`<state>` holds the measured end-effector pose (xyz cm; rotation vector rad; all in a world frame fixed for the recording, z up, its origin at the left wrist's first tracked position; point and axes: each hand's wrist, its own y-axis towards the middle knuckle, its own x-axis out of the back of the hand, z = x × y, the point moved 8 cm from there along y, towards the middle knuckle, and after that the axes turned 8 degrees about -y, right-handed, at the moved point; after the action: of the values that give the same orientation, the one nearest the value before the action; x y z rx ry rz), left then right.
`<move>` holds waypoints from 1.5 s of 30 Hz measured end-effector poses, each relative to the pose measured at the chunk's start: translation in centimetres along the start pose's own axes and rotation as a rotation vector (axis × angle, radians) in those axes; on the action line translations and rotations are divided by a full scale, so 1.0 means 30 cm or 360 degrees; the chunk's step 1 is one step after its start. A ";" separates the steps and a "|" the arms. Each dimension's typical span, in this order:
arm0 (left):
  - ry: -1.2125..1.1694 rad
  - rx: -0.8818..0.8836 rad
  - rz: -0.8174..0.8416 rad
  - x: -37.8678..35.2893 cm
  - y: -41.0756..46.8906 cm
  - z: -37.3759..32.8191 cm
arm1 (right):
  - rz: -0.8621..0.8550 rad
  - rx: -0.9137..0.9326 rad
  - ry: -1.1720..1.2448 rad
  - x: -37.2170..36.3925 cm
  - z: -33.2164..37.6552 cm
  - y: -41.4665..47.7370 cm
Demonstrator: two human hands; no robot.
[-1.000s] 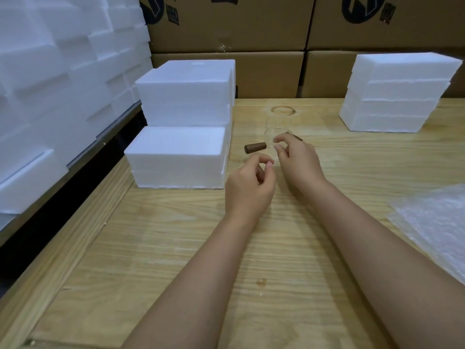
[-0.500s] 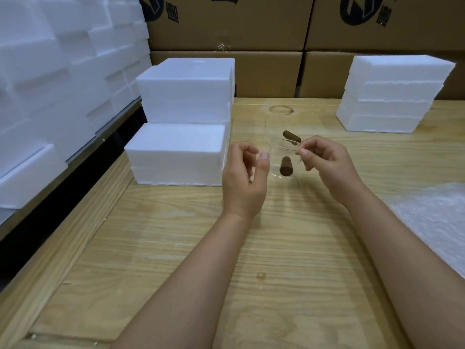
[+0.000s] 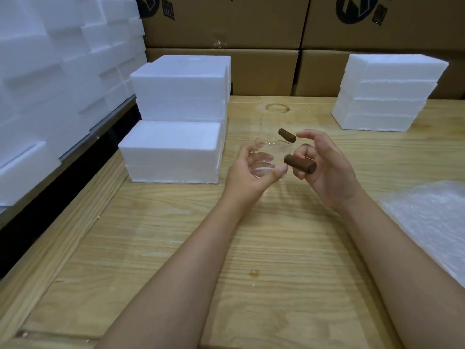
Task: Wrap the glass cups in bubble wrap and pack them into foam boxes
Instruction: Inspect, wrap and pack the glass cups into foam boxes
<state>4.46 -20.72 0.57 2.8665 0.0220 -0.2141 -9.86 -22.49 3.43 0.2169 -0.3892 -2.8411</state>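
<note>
My left hand [image 3: 249,172] grips a clear glass cup [image 3: 266,154] around its body, held just above the wooden table [image 3: 276,248]. The cup's brown wooden handle [image 3: 300,165] points right, in front of the fingers of my right hand [image 3: 329,170]. That hand is spread with relaxed fingers; I cannot tell whether it touches the handle. Just behind, a second clear glass cup [image 3: 273,123] stands on the table with its own brown handle [image 3: 287,135]. A sheet of bubble wrap [image 3: 432,222] lies at the right edge.
Closed white foam boxes [image 3: 173,147] stand stacked to the left of my hands, and another foam stack [image 3: 385,91] sits at the far right. More foam pieces [image 3: 50,71] pile up along the left wall. Cardboard cartons [image 3: 251,34] line the back.
My left hand has closed around the cup that my right fingers pinched by the rim. The handle swung round to point right, and my right hand let go and spread.
</note>
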 end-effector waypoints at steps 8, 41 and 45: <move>0.0206 -0.0131 -0.0273 0.039 0.016 0.001 | -0.0638 0.0476 -0.0548 -0.040 0.038 -0.064; 0.0779 -0.0427 -0.0172 0.007 -0.001 -0.055 | -0.0919 -0.0061 -0.0930 -0.010 -0.047 -0.015; 0.0849 -0.0388 -0.0181 0.007 -0.002 -0.049 | -0.0819 -0.0248 -0.1109 -0.025 -0.059 -0.003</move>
<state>4.87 -20.26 1.93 2.5934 0.2912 0.5001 -8.85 -22.64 1.81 -0.8416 -0.2593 -3.3568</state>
